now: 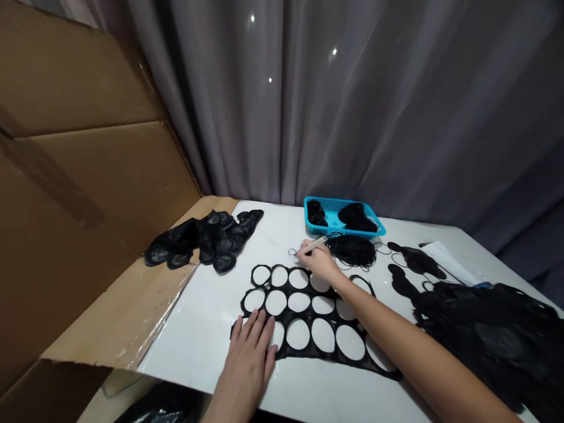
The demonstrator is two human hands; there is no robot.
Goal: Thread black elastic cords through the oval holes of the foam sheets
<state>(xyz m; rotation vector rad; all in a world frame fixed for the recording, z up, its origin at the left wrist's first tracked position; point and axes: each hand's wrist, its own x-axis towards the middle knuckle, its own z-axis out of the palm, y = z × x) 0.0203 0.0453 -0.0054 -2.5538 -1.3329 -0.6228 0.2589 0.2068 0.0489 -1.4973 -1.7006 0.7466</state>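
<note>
A black sheet (288,318) with rows of large round holes lies flat on the white table (207,329). My left hand (252,346) rests palm down on the sheet's near left corner, fingers stretched out. My right hand (318,261) is closed around a pale pen-shaped tool (315,244) just beyond the sheet's far edge. By the fingertips of that hand is a thin black ring (289,252); whether they touch it I cannot tell. A bundle of thin black rings (355,251) lies right of the tool. My right forearm hides part of the sheet.
A blue basket (348,233) holding black bundles stands at the back. Crumpled black material (220,238) lies at the left, beside a cardboard box (88,176). On the right are a large black heap (484,329) and a white packet (453,263). A grey curtain (352,117) hangs behind.
</note>
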